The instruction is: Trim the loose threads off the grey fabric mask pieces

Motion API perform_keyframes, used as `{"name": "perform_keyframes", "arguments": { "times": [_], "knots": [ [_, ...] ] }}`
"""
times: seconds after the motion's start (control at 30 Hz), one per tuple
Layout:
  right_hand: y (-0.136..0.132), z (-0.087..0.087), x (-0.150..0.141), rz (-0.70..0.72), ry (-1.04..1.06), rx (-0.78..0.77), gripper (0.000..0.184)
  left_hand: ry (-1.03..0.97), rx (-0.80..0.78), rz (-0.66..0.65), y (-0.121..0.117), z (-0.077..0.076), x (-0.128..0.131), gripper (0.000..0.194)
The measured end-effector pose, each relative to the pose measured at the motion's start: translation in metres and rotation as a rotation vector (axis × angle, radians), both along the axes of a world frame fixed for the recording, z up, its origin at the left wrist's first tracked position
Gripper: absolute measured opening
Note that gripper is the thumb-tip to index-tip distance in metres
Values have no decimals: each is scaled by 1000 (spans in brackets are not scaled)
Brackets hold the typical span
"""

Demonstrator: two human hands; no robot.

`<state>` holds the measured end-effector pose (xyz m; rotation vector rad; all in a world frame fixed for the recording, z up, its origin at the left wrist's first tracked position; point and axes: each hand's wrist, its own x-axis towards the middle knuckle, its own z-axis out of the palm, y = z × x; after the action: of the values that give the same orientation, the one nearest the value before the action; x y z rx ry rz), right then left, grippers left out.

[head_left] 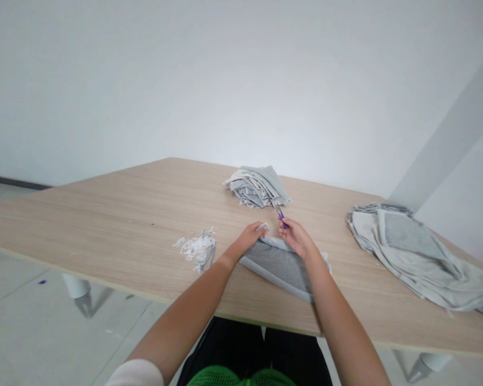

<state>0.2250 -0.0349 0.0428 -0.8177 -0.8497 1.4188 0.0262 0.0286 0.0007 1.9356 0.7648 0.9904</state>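
Observation:
A grey piece of fabric (pixel 279 265) with pale edges lies flat near the table's front edge. My left hand (pixel 253 236) is closed on its far left corner, pinching the edge up a little. In my right hand (pixel 294 236) is a small pair of thread snips (pixel 280 214) with purple handles, the metal blades pointing away from me toward the far pile. The snips are held just above the fabric's far edge, apart from the pinched corner. My right forearm hides part of the fabric's right end.
A heap of white and grey thread scraps (pixel 199 249) lies left of my left hand. Farther back stands a stack of folded grey fabric pieces (pixel 257 185). A larger pile of grey fabric (pixel 418 252) spreads along the right side of the wooden table (pixel 116 214), against the wall.

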Motion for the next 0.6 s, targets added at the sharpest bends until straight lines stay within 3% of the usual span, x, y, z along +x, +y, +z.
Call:
{"name": "perform_keyframes", "arguments": {
  "times": [0.2,0.43,0.6],
  "knots": [
    [11,-28,-10,-81,11,-72,8,-15,5,11,0,-1,3,38],
    [-6,-21,-1,3,51,-78,25,-26,1,22,-4,1,4,41],
    [-7,-25,-7,-40,-46,-63,18,-5,25,4,-3,-2,5,41]
  ]
}}
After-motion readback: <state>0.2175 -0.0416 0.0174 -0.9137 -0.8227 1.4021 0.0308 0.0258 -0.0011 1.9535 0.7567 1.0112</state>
